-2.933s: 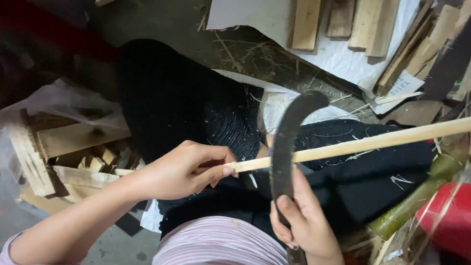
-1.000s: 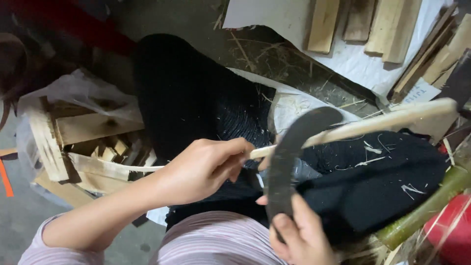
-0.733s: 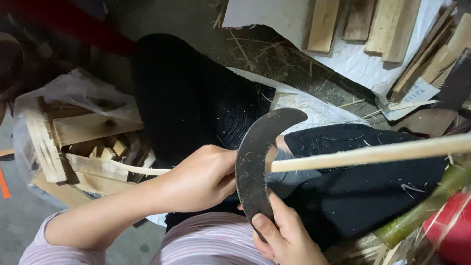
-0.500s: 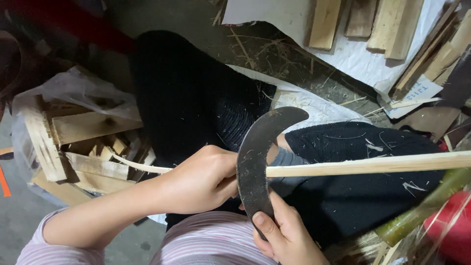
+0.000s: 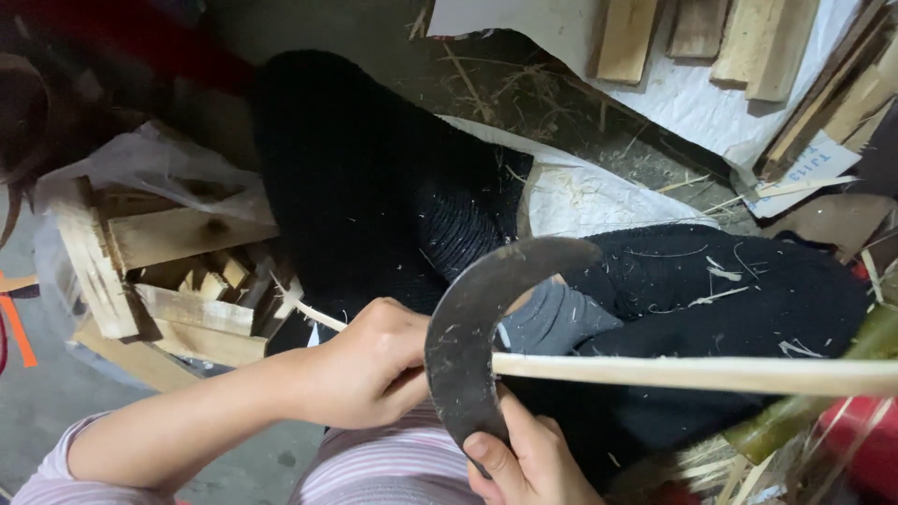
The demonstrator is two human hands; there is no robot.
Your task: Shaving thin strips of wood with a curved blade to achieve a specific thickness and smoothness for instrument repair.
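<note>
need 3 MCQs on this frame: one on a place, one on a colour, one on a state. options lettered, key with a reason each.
1. Where does the long pale bamboo strip run from the left hand?
A. Off the right edge of the view
B. Up to the top edge
C. Down into the clear plastic bag of wood offcuts

2. What colour is the curved metal sickle blade?
A. Bright red
B. Dark grey
C. Pale yellow

3. How does the right hand stand?
A. Flat and open on the black cloth over the lap
B. Closed around the blade's lower end
C. Out of view

Key:
1 A: the strip crosses the black cloth and leaves at the right.
2 B: the blade is dull, dark grey metal.
3 B: the fingers wrap the blade's base at bottom centre.
</note>
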